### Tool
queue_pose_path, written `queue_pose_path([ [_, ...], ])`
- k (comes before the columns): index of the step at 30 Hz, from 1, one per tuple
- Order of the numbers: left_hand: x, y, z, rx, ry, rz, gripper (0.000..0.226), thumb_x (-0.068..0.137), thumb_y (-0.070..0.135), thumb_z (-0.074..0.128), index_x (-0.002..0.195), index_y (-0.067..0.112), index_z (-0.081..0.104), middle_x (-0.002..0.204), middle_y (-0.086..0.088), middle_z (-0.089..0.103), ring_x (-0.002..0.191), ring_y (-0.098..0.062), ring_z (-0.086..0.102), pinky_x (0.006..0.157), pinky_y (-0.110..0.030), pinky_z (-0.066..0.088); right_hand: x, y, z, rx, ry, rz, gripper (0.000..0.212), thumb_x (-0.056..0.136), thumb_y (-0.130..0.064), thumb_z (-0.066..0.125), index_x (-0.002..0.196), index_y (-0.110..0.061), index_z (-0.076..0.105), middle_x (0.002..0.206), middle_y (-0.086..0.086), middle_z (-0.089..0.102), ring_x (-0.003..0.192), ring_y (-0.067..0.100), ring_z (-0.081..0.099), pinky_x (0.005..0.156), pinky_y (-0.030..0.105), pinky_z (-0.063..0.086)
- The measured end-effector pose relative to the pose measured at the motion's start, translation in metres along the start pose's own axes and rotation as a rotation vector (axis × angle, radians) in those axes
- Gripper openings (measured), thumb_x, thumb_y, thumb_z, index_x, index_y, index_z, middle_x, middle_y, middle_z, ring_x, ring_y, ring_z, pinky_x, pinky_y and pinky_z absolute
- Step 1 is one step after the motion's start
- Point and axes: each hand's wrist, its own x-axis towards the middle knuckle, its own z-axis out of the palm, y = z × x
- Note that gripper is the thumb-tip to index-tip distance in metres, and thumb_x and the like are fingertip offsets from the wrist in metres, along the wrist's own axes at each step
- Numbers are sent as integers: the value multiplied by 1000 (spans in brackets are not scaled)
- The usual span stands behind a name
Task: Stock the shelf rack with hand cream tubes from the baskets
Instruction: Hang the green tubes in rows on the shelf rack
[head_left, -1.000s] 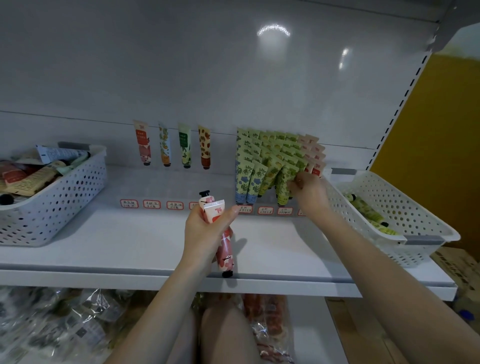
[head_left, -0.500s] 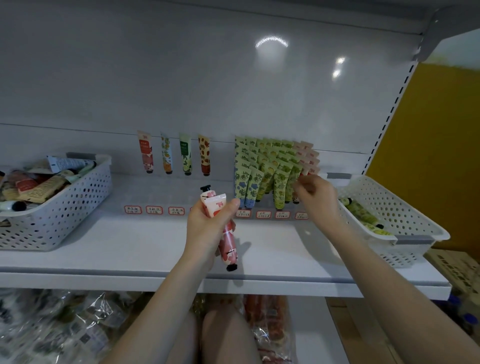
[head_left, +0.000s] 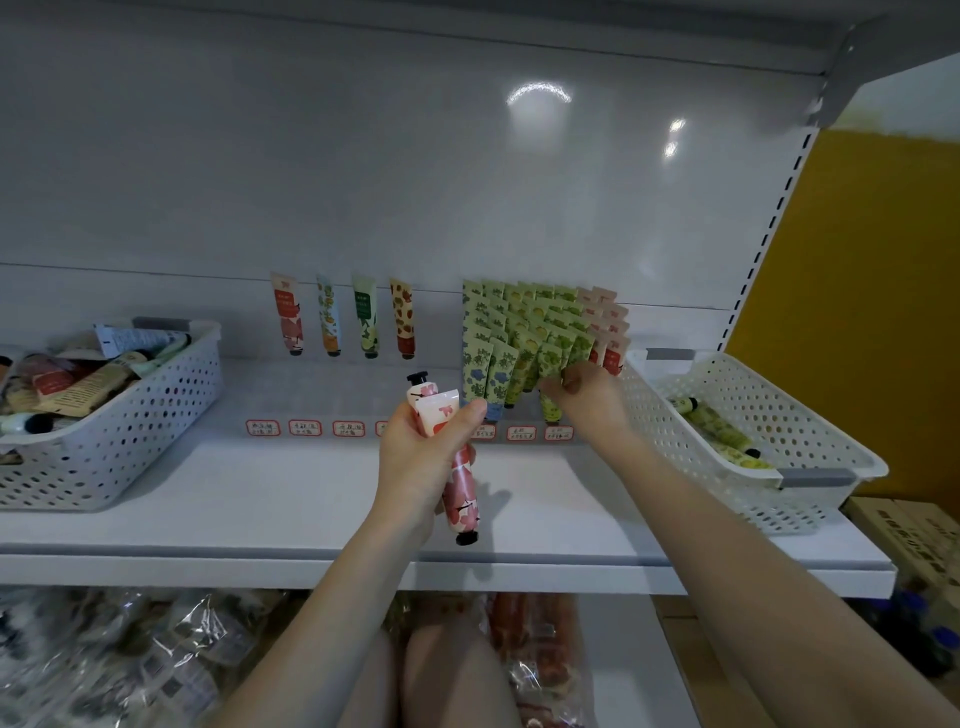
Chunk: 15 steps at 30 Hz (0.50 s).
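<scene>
Head view — pink tubes (head_left: 462, 499) gripped in left hand (head_left: 421, 460), thumb curled over; green tube (head_left: 550, 410) pinched by right hand (head_left: 592, 400) at rack (head_left: 322, 396) front.

Glossy wht metal back panel (head_left: 467, 182); matt perf. plastic basket (head_left: 104, 452); smooth tubes (head_left: 519, 338).

A clear shelf rack (head_left: 322, 397) holds four single patterned tubes (head_left: 343, 317) standing cap-down at its back left. Packed rows of green and pink tubes (head_left: 524, 332) fill its right, where the right hand (head_left: 592, 400) pinches a front green tube (head_left: 550, 410). The left hand (head_left: 421, 457) grips two pink floral tubes (head_left: 462, 499) before the rack, and the white perforated left basket (head_left: 130, 415) and right basket (head_left: 789, 421) hold loose tubes.
</scene>
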Motion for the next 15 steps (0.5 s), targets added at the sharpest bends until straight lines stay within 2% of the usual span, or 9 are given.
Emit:
queue_pose_path([
  [2, 1, 0, 0, 5, -2, -2, 21, 78, 18, 72, 83, 17, 52, 66, 1, 54, 53, -9, 52, 57, -27, 48, 5, 5, 2, -16, 14, 0, 33, 92, -18, 53, 62, -12, 40, 60, 5, 44, 58, 20, 42, 54, 29, 29],
  [4, 1, -1, 1, 10, -1, 0, 21, 78, 18, 72, 83, 17, 52, 67, 2, 54, 50, -6, 52, 53, -22, 49, 8, 11, 2, -15, 21, 2, 24, 93, -17, 50, 72, -6, 46, 70, 11, 52, 66, 23, 47, 59, 28, 31],
  [8, 2, -4, 4, 24, 2, -3, 21, 77, 19, 73, 82, 18, 53, 68, 1, 55, 55, -8, 52, 51, -19, 49, 11, 20, 2, -4, 17, 7, 21, 94, -17, 49, 77, -5, 50, 77, 16, 57, 74, 28, 54, 60, 28, 33],
  [12, 1, -5, 4, 23, 5, -4, 21, 77, 19, 73, 83, 18, 53, 70, 1, 55, 56, -9, 53, 55, -22, 49, 13, 20, 3, -9, 17, 6, 23, 94, -17, 49, 89, 4, 58, 86, 21, 61, 80, 31, 56, 64, 29, 37],
  [15, 1, -4, 3, 15, 9, -6, 21, 78, 18, 72, 83, 18, 52, 71, 0, 55, 60, -11, 52, 59, -25, 48, 12, 20, 1, -20, 7, 1, 23, 94, -17, 49, 95, 4, 59, 87, 18, 61, 79, 27, 55, 64, 27, 36],
])
